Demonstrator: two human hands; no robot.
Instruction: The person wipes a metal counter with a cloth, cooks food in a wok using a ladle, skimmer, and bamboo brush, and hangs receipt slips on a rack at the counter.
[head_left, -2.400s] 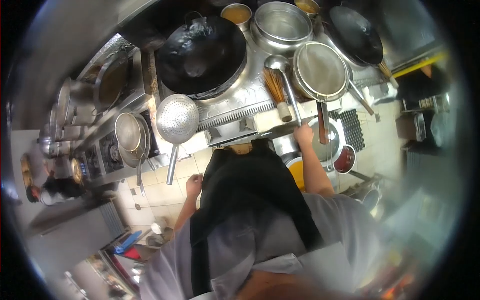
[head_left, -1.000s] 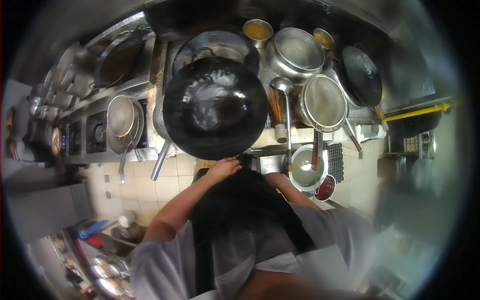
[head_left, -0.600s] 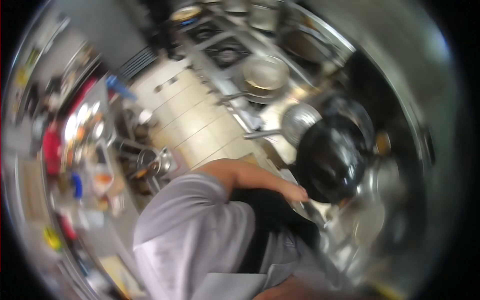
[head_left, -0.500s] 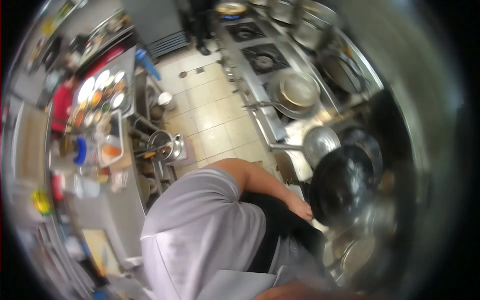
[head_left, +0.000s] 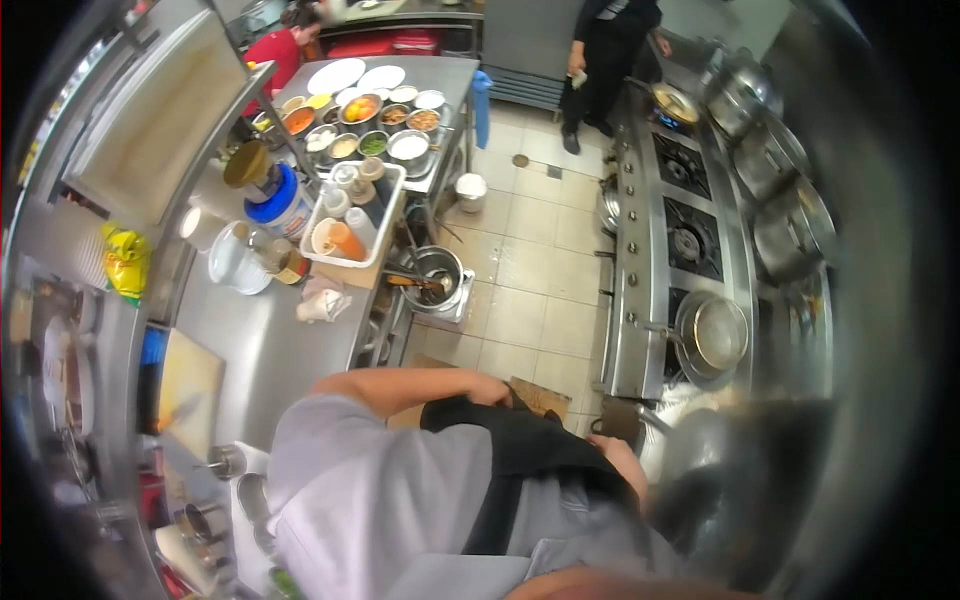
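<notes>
My left hand (head_left: 490,390) is in front of my body at the upper edge of the black apron (head_left: 530,440). Its fingers look curled beside a small dark shape, and what they hold is hidden. At the apron's other side, near the front of the stove, is my right hand (head_left: 622,465). Its fingers are bent toward the black cloth and mostly out of sight. Just right of that hand stands a blurred metal pan (head_left: 695,440), its handle pointing toward me. Beyond it, a strainer (head_left: 718,332) rests in a wider pan on the stove.
The stove (head_left: 640,290) runs along the right, with large pots (head_left: 795,230) behind it. On the left, the steel counter (head_left: 270,340) carries a white bin of squeeze bottles (head_left: 350,250). A pot with utensils (head_left: 435,280) stands beside the aisle. One person in black (head_left: 610,50) and another in red (head_left: 275,60) are farther off.
The view has swung right, bringing more of the counter and aisle in. My left hand has drawn back from beside the black wok to the apron, and my right hand has come into sight.
</notes>
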